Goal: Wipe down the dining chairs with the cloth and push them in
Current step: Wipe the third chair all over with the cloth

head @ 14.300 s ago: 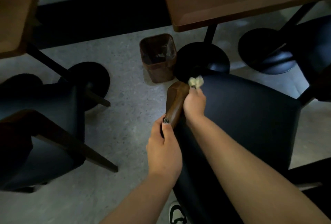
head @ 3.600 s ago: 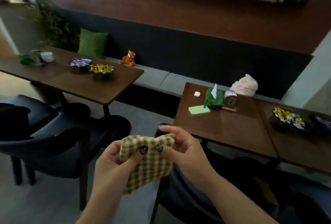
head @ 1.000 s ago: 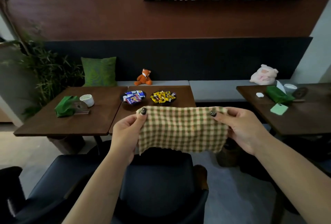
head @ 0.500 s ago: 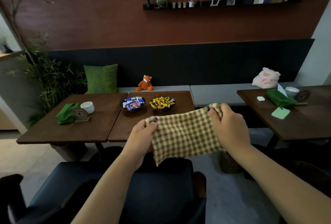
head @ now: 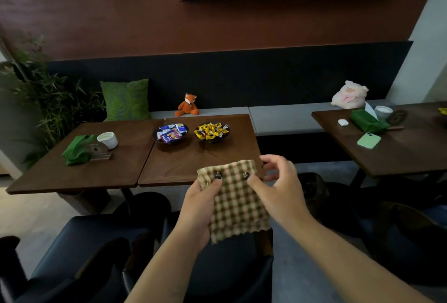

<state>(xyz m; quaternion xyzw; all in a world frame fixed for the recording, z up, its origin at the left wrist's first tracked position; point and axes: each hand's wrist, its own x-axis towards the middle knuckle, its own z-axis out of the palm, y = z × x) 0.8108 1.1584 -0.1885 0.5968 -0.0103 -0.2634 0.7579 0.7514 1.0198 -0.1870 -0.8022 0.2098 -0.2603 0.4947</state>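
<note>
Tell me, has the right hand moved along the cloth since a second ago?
Yes. The right hand has slid left along the checked cloth, closing on the left hand; both now pinch its top edge, close together.

Cloth [head: 238, 208]: green-and-cream check weave, zigzag-cut lower hem. Folded narrow, hanging upright in the air, top edge level with the near edge of the table behind. Pinched at its top by both thumbs (dark-polished nails): left hand [head: 197, 208] grips the left edge from behind, right hand [head: 280, 189] grips the upper right corner, its fingers spread loosely.

Chairs: dark upholstered seats with dark wooden frames. One chair [head: 217, 268] stands directly beneath the cloth, its back towards the viewer; a second chair [head: 79, 249] stands just beside it on the left.
</note>
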